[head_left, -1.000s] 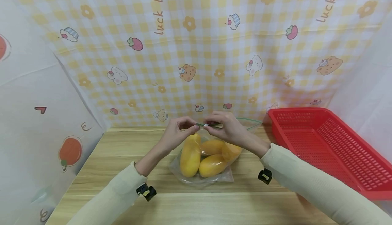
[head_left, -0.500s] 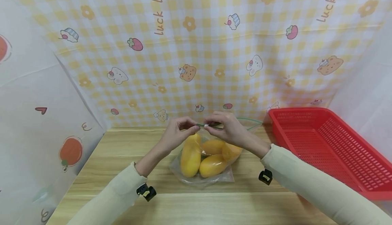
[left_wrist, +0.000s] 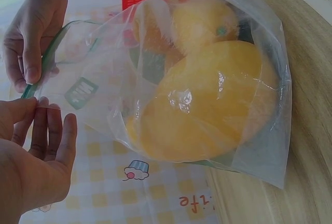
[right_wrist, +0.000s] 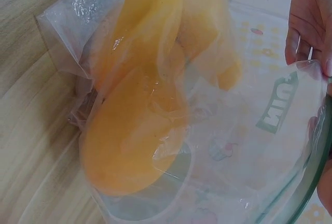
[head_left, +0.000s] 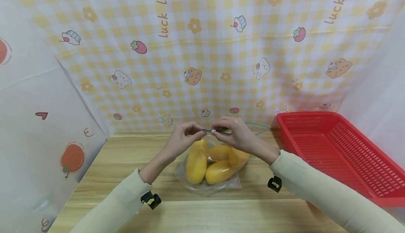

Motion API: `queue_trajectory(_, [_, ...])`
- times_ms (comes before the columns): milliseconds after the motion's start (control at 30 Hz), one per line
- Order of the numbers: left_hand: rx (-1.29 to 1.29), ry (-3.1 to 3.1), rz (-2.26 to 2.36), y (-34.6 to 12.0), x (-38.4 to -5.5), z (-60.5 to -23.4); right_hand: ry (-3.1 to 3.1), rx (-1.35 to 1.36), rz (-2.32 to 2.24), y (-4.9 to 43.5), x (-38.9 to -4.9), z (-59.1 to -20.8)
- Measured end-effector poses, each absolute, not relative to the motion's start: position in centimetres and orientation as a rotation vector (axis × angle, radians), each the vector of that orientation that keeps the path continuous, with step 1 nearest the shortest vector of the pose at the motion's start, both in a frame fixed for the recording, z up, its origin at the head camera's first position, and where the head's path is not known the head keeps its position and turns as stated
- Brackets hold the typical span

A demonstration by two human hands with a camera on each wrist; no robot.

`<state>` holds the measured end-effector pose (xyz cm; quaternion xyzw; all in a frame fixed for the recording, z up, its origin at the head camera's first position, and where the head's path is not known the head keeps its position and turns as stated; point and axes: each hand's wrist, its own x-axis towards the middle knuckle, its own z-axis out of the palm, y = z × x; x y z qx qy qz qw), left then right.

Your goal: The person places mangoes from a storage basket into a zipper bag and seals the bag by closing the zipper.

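Note:
A clear zip bag (head_left: 235, 183) lies on the wooden table with several yellow mangoes (head_left: 197, 166) inside. Its green zip strip (head_left: 257, 123) is raised at the far side, the right part of the mouth gaping into a loop. My left hand (head_left: 185, 138) pinches the strip's left end between thumb and index finger; in the left wrist view its other fingers spread behind the clear film. Close beside it, my right hand (head_left: 233, 131) pinches the strip at a small white slider (head_left: 213, 130). Green print (left_wrist: 81, 93) shows on the bag below the strip.
A red plastic basket (head_left: 291, 136) with perforated sides stands on the right, next to the right forearm. Behind the wooden table (head_left: 133, 162) hangs a yellow checked cloth (head_left: 215, 53). A white printed cloth (head_left: 28, 134) covers the left side.

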<state>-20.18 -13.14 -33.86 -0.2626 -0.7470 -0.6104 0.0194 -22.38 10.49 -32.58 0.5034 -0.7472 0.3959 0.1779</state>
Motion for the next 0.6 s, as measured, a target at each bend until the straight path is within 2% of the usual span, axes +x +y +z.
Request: queue_trajectory(600, [-0.814,-2.329,-1.891,-13.21,-20.16,-33.97,-2.101,1.440,1.106,10.72,-22.47,-32.52])
